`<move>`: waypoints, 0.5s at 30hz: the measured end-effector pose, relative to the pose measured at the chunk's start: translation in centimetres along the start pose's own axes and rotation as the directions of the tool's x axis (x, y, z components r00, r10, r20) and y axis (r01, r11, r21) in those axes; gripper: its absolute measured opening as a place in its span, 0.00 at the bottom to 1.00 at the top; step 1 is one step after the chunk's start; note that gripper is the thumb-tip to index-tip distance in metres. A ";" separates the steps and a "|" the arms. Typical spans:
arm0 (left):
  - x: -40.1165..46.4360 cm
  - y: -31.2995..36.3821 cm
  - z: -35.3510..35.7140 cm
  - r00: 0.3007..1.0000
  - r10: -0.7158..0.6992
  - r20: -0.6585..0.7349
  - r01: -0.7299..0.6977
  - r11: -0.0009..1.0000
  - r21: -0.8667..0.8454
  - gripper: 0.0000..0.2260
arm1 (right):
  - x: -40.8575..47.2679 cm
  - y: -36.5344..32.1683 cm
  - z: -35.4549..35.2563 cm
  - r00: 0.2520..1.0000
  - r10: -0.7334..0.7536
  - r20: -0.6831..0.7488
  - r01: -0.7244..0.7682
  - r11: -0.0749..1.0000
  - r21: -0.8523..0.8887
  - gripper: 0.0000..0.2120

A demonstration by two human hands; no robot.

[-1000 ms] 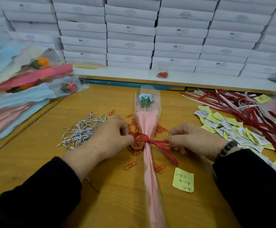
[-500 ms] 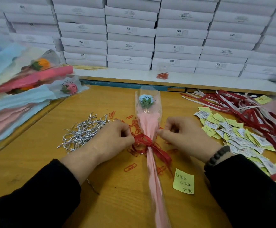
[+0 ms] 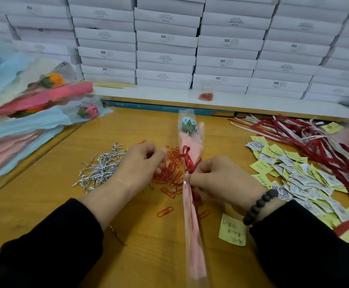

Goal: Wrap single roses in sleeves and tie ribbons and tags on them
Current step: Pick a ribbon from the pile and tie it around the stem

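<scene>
A single rose point(image 3: 188, 125) with a pale head lies in a clear and pink sleeve point(image 3: 192, 221) down the middle of the wooden table point(image 3: 44, 194). A red ribbon point(image 3: 187, 157) is tied round the sleeve below the head, its loop standing upward. My right hand point(image 3: 221, 178) pinches the sleeve at the ribbon knot with thumb and forefinger. Left of the sleeve and off the ribbon, my left hand point(image 3: 142, 163) hovers over the paper clips with fingers curled. I cannot see whether it holds anything.
Red paper clips point(image 3: 169, 173) and silver twist ties point(image 3: 101, 169) lie left of the sleeve. Yellow and white tags point(image 3: 294, 177) and loose red ribbons point(image 3: 325, 146) are on the right, with a yellow note point(image 3: 233, 229) nearer. Wrapped roses point(image 3: 34, 104) pile at left; white boxes point(image 3: 169, 48) line the back.
My left hand has let go of the ribbon loop and drawn left over the clips. My right hand has moved in onto the knot, and the ribbon loop now stands up.
</scene>
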State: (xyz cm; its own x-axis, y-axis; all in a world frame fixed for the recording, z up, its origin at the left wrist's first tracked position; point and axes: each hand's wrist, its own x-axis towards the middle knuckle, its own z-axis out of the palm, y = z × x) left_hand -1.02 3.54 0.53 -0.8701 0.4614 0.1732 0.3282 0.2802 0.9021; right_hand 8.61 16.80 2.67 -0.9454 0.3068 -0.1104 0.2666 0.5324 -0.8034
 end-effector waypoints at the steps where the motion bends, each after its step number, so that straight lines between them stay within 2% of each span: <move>1: 0.1 0.1 0.1 0.999 -0.033 -0.001 0.033 0.997 -0.063 0.12 | 0.0 -0.1 0.1 1.000 -0.008 -0.009 0.008 0.999 0.038 0.11; 3: 0.3 0.2 0.2 0.994 -0.111 0.012 0.111 0.971 -0.210 0.12 | -0.3 -0.6 0.4 0.998 -0.055 -0.009 0.056 0.997 0.056 0.12; 7: 0.2 0.5 0.2 0.964 -0.233 0.129 0.266 0.843 -0.467 0.10 | -1.5 -1.6 1.7 0.987 -0.158 0.017 0.158 0.987 0.032 0.10; 11: 0.0 0.6 0.2 0.950 -0.253 0.182 0.311 0.788 -0.531 0.04 | -2.4 -2.0 3.4 0.971 -0.235 0.034 0.236 0.971 -0.028 0.08; 15: -0.2 0.9 0.2 0.950 -0.221 0.220 0.310 0.753 -0.580 0.09 | -2.6 -2.3 3.6 0.961 -0.275 0.018 0.275 0.961 -0.016 0.15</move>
State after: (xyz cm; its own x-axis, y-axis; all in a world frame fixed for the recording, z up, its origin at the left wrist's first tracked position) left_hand -0.42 3.87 1.20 -0.8182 0.5618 -0.1219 -0.2359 -0.1346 0.9624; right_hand 9.74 11.95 2.74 -0.9854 0.1344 0.1042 -0.0009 0.6087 -0.7934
